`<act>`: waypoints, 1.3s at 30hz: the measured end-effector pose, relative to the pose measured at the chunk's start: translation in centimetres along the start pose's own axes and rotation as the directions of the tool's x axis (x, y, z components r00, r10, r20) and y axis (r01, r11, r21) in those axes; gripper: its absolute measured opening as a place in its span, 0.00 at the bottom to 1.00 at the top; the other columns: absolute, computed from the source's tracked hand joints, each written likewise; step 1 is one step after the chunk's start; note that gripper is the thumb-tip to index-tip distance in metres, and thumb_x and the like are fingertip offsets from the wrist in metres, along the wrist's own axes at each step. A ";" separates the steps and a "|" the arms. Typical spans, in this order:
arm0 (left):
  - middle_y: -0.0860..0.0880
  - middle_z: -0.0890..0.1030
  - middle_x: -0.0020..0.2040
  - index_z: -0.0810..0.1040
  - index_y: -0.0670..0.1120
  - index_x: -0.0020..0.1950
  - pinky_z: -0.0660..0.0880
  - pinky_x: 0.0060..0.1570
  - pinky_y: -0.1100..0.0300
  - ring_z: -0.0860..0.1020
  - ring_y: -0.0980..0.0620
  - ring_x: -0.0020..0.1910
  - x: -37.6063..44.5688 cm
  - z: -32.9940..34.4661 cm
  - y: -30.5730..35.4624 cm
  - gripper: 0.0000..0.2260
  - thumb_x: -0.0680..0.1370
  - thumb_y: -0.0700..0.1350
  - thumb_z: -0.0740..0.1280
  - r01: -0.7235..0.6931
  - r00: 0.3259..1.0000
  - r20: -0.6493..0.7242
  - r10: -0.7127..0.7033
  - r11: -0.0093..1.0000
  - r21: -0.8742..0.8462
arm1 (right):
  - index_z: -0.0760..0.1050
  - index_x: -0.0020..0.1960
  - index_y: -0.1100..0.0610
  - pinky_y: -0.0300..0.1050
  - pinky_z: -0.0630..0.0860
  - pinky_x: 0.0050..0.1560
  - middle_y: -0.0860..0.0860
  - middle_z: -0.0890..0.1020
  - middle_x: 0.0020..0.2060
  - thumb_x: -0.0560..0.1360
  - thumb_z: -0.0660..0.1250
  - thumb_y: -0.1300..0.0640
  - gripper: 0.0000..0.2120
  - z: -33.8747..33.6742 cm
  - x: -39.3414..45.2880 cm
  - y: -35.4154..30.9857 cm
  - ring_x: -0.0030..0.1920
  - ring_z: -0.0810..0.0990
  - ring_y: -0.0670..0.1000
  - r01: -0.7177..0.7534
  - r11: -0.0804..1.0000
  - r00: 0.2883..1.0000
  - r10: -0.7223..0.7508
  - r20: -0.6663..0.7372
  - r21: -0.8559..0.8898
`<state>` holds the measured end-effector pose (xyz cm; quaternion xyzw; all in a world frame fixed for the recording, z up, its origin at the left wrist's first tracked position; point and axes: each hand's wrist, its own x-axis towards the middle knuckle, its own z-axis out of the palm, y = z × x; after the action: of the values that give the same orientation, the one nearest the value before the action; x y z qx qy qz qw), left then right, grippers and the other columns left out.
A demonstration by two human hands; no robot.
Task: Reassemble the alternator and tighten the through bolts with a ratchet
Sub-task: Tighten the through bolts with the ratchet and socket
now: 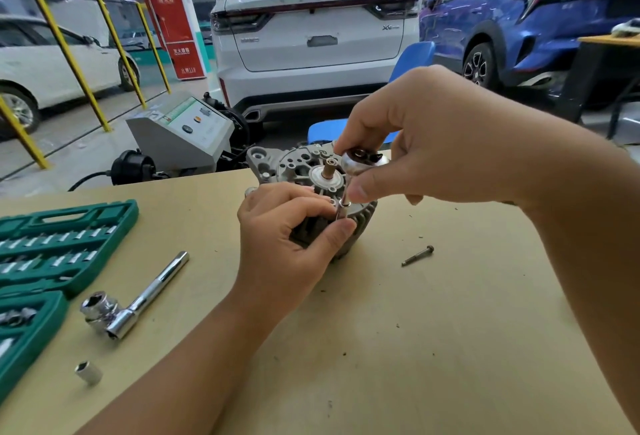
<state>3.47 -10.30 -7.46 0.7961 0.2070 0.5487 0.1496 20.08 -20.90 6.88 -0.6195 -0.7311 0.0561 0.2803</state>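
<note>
A grey alternator (pixel 294 164) stands on the tan table (pixel 415 330) with its shaft pointing up. My right hand (pixel 433 136) grips the chrome head of a small ratchet (pixel 360 162) above the housing. A socket (pixel 343 207) under the ratchet head sits at the housing's near rim. My left hand (pixel 291 237) wraps round the alternator's finned body, thumb and fingertips pinching the socket. A loose through bolt (pixel 418 256) lies on the table to the right of the alternator.
A green socket case (pixel 52 247) lies open at the left edge. A bigger chrome ratchet with a socket (pixel 135 299) and a loose socket (pixel 89 372) lie beside it. Beyond the table stand a grey machine (pixel 183 133), a blue chair and parked cars.
</note>
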 end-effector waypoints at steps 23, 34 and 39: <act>0.49 0.82 0.35 0.84 0.40 0.42 0.75 0.39 0.43 0.79 0.47 0.35 1.4 0.0 1.4 0.10 0.78 0.46 0.73 -0.068 0.995 0.067 0.074 0.993 -0.092 | 0.80 0.63 0.43 0.30 0.72 0.38 0.35 0.76 0.35 0.73 0.75 0.48 0.19 -0.1 -0.3 -2.5 0.38 0.75 0.34 0.074 0.911 0.979 0.010 0.202 -0.405; 0.51 0.79 0.32 0.82 0.39 0.41 0.71 0.32 0.57 0.74 0.52 0.30 0.6 -0.3 1.7 0.13 0.78 0.48 0.71 -0.082 0.996 0.030 0.085 0.991 -0.101 | 0.77 0.39 0.53 0.40 0.64 0.24 0.47 0.76 0.27 0.70 0.74 0.37 0.19 0.4 -0.7 -2.6 0.28 0.72 0.46 0.013 0.899 0.988 0.057 0.146 -0.438; 0.51 0.80 0.35 0.83 0.40 0.46 0.73 0.35 0.52 0.76 0.51 0.34 0.9 -1.0 1.2 0.12 0.80 0.48 0.69 -0.092 0.987 0.118 0.106 0.989 -0.114 | 0.81 0.50 0.44 0.41 0.66 0.30 0.44 0.78 0.39 0.75 0.71 0.53 0.06 0.7 -0.8 -2.6 0.40 0.79 0.52 -0.009 0.843 1.000 0.005 -0.009 -0.538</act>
<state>3.00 -10.87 -5.86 0.8285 0.1273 0.5156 0.1777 17.57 -22.01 7.13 -0.6762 -0.7141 -0.1523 0.0979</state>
